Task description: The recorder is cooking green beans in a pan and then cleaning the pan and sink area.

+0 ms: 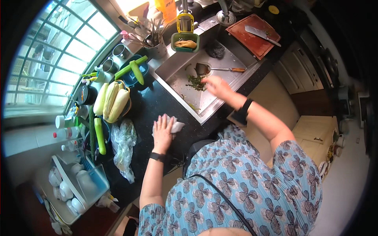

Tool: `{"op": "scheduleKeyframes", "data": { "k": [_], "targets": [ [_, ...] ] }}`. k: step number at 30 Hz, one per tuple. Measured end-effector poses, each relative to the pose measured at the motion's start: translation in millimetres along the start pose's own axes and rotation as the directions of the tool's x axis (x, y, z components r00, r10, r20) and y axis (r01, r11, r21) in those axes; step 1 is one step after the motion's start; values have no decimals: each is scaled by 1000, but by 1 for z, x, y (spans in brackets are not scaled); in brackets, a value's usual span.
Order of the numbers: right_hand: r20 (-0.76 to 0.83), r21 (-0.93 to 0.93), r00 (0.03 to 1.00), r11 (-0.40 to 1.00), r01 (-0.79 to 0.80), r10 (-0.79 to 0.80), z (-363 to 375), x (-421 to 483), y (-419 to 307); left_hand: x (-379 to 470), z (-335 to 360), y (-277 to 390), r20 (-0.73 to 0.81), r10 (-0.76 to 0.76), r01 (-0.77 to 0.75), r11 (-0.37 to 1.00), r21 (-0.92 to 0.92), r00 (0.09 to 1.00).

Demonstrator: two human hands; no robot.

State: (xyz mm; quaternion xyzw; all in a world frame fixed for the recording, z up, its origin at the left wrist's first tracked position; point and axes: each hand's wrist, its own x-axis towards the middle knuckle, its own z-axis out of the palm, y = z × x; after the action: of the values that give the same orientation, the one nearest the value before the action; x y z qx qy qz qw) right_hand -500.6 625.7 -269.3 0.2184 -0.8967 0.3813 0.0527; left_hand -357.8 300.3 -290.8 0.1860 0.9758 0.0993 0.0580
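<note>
My left hand (163,131) lies flat, fingers a little spread, over a crumpled white cloth (177,126) on the black speckled countertop (144,103). Over the stainless steel sink (180,80) reaches my right hand (218,87), blurred, with its fingertips beside a heap of dark green leaf scraps (196,83). Whether those fingers hold any scraps cannot be made out. A turner with a wooden handle (237,70) rests across the sink, its blade by the drain. Behind it sits a dark scouring pad (215,50).
A cleaver (256,31) lies on a red cutting board (243,37) bridging the sink's right side. Left are peeled gourds (117,104) in a basket, green gourds (131,69), a plastic bag (124,147) and a dish rack (69,191). A faucet (226,17) and sponge caddy (185,37) overhang the sink.
</note>
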Motion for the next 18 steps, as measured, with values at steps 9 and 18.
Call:
{"op": "scheduleKeyframes", "data": {
  "k": [9,18],
  "targets": [
    [240,-742,963,617,262,-121,-68,194,131,11,-24,-2,134,-565,546,824,152,814],
    [593,-702,776,334,629,-217,-58,193,199,185,4,137,460,-470,301,-375,-877,754]
  ]
}}
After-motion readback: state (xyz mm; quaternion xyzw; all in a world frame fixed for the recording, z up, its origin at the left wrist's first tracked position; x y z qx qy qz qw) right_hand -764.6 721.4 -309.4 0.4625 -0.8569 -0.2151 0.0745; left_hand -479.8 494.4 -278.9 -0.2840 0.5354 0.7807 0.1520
